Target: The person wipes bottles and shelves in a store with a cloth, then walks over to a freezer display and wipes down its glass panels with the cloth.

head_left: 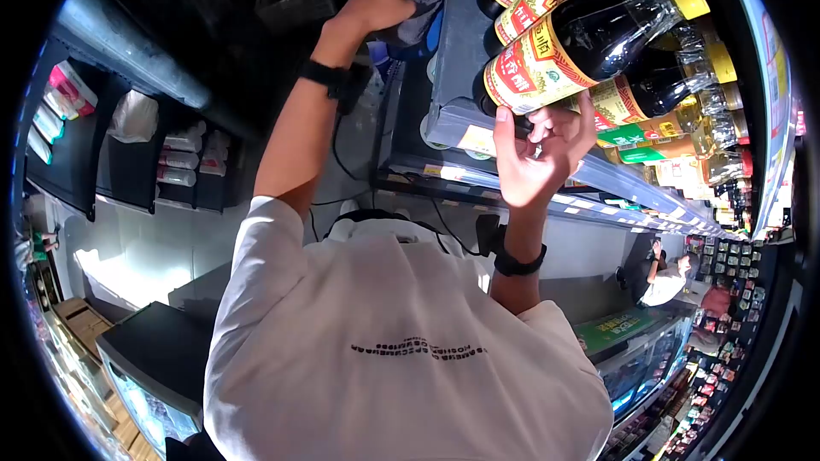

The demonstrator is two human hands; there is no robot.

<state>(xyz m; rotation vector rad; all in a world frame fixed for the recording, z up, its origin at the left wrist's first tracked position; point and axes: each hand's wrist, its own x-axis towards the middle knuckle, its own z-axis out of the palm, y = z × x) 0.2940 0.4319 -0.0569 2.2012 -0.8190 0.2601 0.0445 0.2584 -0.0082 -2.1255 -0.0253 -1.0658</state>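
Observation:
My left hand (382,2) is closed on a grey cloth (420,13) at the end of a grey shelf (465,115). My right hand (542,154) grips a dark vinegar bottle (547,64) low on its body, the thumb at the lower edge of the label and some fingers partly hidden. This bottle has a yellow cap and a cream-and-red label, and it is at the front of the shelf. More bottles of the same kind (534,4) stand in a row beside it.
Bottles with green labels (645,141) line the shelf farther right. Price tags (477,138) run along its edge. Dark shelving with white packages (135,115) is at left. Black cables (337,149) lie on the floor. Another person (666,280) is in the distance at right.

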